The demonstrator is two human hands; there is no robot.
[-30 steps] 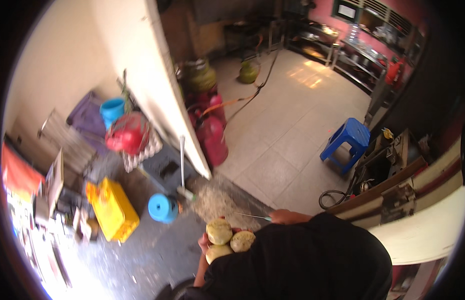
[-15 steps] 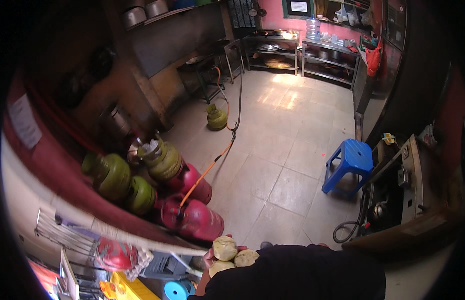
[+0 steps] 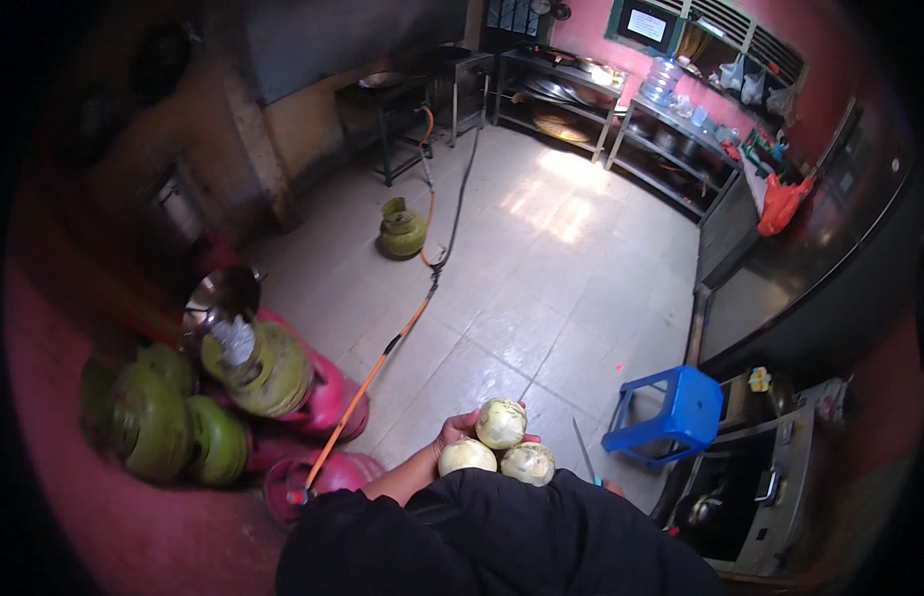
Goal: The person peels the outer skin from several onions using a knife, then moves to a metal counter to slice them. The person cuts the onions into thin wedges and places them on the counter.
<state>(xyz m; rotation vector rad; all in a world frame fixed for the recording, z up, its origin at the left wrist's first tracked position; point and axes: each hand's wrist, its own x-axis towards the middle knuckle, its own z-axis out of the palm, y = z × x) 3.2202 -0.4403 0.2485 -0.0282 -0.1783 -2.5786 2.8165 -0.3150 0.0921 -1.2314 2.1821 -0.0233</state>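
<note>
Fruits (image 3: 502, 427), three of them, are held against the person's dark clothing (image 3: 492, 541), above a pale tiled floor (image 3: 501, 318) with sunlight patched across its far part. Beyond it rises a pink wall (image 3: 581, 40), with metal racks (image 3: 656, 188) of pans and dishes along its foot. An oven (image 3: 745, 482) stands at the right, a blue stool (image 3: 695, 407) just beside it. Green and pink cylinders (image 3: 149, 422) crowd the left side, and an orange and black hose (image 3: 372, 382) runs over the floor.

The left forearm reaches up from the lower edge, and the left hand (image 3: 460, 429) cradles the fruits, its fingers curled around them only partway closed. The right hand (image 3: 612, 487), mostly hidden by clothing, grips a knife (image 3: 584, 447), blade pointing up and away; how tightly its fingers close, I cannot tell.

All three fruits are round and cream-coloured, touching in a cluster: the upper one dark-streaked, the left smoother, the right mottled brown.
</note>
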